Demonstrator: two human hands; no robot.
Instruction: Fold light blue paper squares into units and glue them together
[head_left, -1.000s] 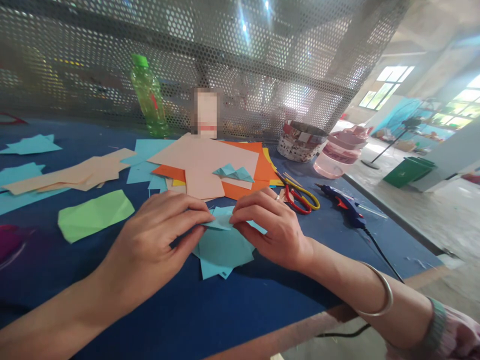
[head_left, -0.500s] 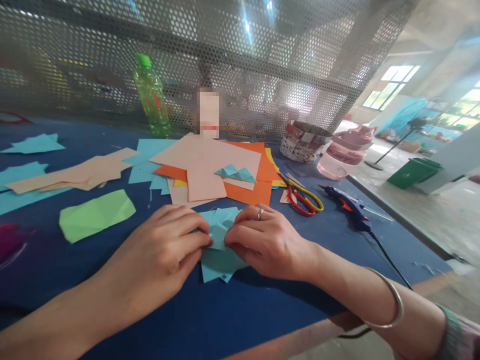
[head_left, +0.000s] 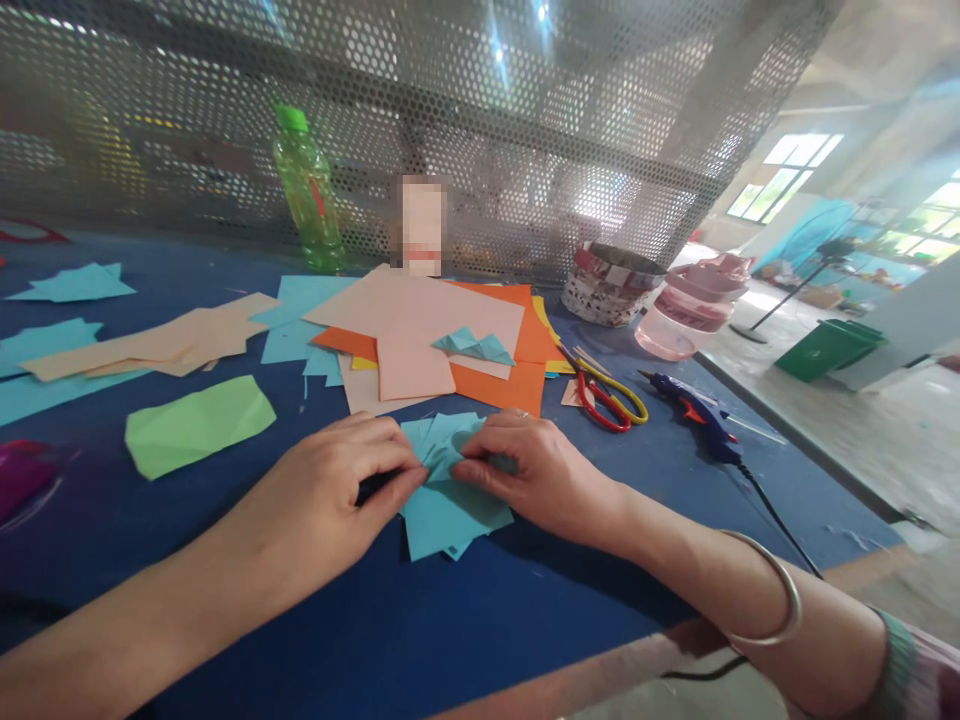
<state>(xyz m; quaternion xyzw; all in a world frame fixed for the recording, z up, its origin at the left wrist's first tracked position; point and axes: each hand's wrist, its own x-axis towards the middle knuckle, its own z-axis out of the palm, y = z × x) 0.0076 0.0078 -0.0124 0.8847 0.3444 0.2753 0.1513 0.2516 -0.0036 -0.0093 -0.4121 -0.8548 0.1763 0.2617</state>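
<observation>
A teal folded paper (head_left: pixel 454 515) lies on the blue tabletop (head_left: pixel 525 600) directly in front of me. My left hand (head_left: pixel 341 490) pinches its left side between fingers and thumb. My right hand (head_left: pixel 529 475) grips the right side, and the fingertips of both hands nearly meet over the folds. Part of the paper is hidden under my fingers. Beyond my hands lie a stack of peach and orange sheets (head_left: pixel 487 385) and a small folded teal piece (head_left: pixel 474 346). A green folded paper (head_left: pixel 196 425) lies left of my left hand.
Red-and-yellow scissors (head_left: pixel 600 400) and a blue hot glue gun (head_left: pixel 694 420) with a black cord lie to the right. Behind them stand a paper-covered pot (head_left: pixel 611 285) and a pink container (head_left: pixel 690 315). A green bottle (head_left: pixel 306 195) stands before a perforated metal screen (head_left: pixel 375 100).
My hands have come down from the raised pinch and now press the teal paper nearer the table. The right hand has turned, and its ring no longer shows clearly.
</observation>
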